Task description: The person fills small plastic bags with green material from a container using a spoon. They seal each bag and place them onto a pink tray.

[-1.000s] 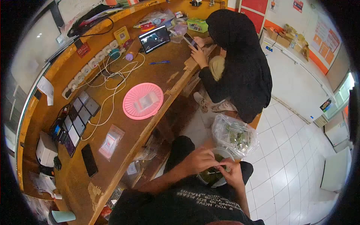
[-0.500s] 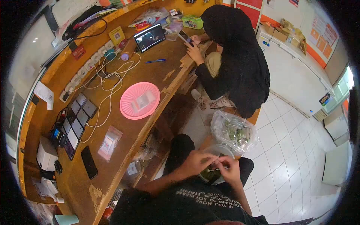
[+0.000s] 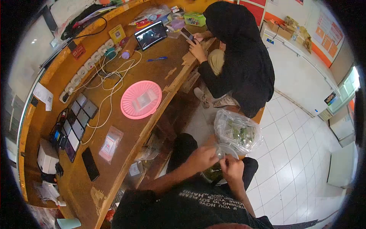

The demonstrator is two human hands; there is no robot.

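Note:
My left hand (image 3: pixel 204 157) is closed, its fingertips pinching what looks like a small clear plastic bag (image 3: pixel 220 152); its outline is blurred. Close beside it, my right hand (image 3: pixel 232 168) has its fingers pressed together, and whatever they grip is too small to make out. Both hands are over a round translucent tub (image 3: pixel 233 151) between my legs. Dark green leaves (image 3: pixel 212 174) show inside the tub, partly hidden by my hands. Just beyond it, a clear plastic bag (image 3: pixel 239 133) with more green leaves rests on the bench.
To the left, a wooden counter (image 3: pixel 110 133) carries a pink plastic lid (image 3: pixel 141 100), several phones (image 3: pixel 78 124), white cables (image 3: pixel 114 82) and a tablet (image 3: pixel 150 35). A person in black (image 3: pixel 244 65) sits ahead, holding a phone (image 3: pixel 188 35). A white chest freezer (image 3: pixel 301 72) stands right.
My hands, which met at the fingertips, have drawn slightly apart. My left hand has turned and lifted a little, and clear plastic now shows beside its fingers.

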